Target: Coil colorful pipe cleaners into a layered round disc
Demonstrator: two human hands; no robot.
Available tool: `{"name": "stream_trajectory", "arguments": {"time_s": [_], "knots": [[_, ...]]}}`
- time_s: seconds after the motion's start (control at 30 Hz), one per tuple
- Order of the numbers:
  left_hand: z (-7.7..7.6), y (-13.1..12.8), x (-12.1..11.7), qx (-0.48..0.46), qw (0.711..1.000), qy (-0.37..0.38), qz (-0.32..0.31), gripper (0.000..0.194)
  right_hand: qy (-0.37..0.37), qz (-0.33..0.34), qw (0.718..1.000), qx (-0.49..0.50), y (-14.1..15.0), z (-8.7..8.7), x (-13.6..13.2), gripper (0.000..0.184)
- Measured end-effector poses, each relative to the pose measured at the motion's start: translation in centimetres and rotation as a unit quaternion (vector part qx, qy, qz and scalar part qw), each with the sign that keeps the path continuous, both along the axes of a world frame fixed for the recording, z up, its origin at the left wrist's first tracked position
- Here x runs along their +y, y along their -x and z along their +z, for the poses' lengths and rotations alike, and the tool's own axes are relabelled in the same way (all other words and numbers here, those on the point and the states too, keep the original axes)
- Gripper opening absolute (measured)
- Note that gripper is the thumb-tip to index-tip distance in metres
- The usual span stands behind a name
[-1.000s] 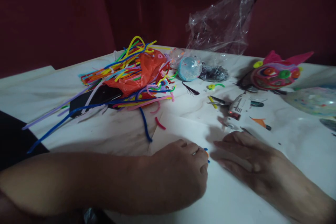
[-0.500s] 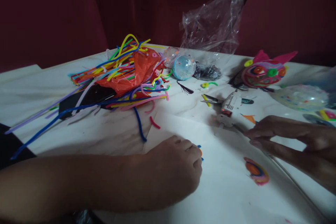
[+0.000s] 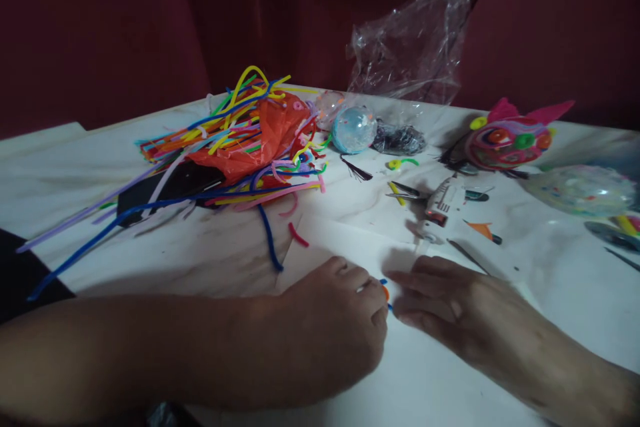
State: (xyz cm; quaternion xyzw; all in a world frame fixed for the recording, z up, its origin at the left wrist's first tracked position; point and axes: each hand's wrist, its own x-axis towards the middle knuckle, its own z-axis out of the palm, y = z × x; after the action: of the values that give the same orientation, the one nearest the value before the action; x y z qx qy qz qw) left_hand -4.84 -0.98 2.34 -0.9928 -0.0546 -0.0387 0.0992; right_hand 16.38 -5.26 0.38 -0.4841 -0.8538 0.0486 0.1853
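Note:
My left hand (image 3: 340, 327) rests closed on a sheet of white paper (image 3: 345, 243), fingers curled downward. At its fingertips peeks a small orange and blue craft piece (image 3: 386, 293), mostly covered by the hand. Close on the other side is my right hand (image 3: 450, 300), thumb and fingers stretched toward that piece and apart. Whether they touch it I cannot tell. Beyond the right hand lies a thin grey stick (image 3: 467, 255), partly hidden by the hand. A white glue gun (image 3: 444, 201) lies farther back, with scissors (image 3: 407, 191) beside it.
Colourful pipe cleaners (image 3: 235, 120) and an orange plastic bag (image 3: 240, 159) are heaped at the left. Behind stand a pale blue ball (image 3: 354, 130) and a clear bag (image 3: 405, 47). To the right are a pink decorated head (image 3: 513, 139) and a clear speckled balloon shape (image 3: 583, 188).
My right hand has let go of the grey stick and moved left to beside my left hand. The round multicoloured piece on the paper is now hidden. My left hand has barely moved.

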Motion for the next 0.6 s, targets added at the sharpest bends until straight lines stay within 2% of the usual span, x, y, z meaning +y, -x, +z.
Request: {"name": "stream_trajectory", "arguments": {"time_s": [0.2, 0.4, 0.6], "knots": [[-0.33, -0.01, 0.10, -0.006, 1.000, 0.003, 0.008, 0.010, 0.029, 0.011, 0.999, -0.019, 0.50, -0.40, 0.46, 0.025], [-0.27, 0.23, -0.05, -0.016, 1.000, 0.004, 0.008, 0.012, 0.002, 0.005, 0.999, 0.049, 0.70, -0.49, 0.23, 0.026], [-0.63, -0.01, 0.13, -0.024, 0.999, 0.020, 0.009, 0.009, -0.013, -0.010, 0.999, 0.043, 0.62, -0.78, 0.29, 0.027]]}}
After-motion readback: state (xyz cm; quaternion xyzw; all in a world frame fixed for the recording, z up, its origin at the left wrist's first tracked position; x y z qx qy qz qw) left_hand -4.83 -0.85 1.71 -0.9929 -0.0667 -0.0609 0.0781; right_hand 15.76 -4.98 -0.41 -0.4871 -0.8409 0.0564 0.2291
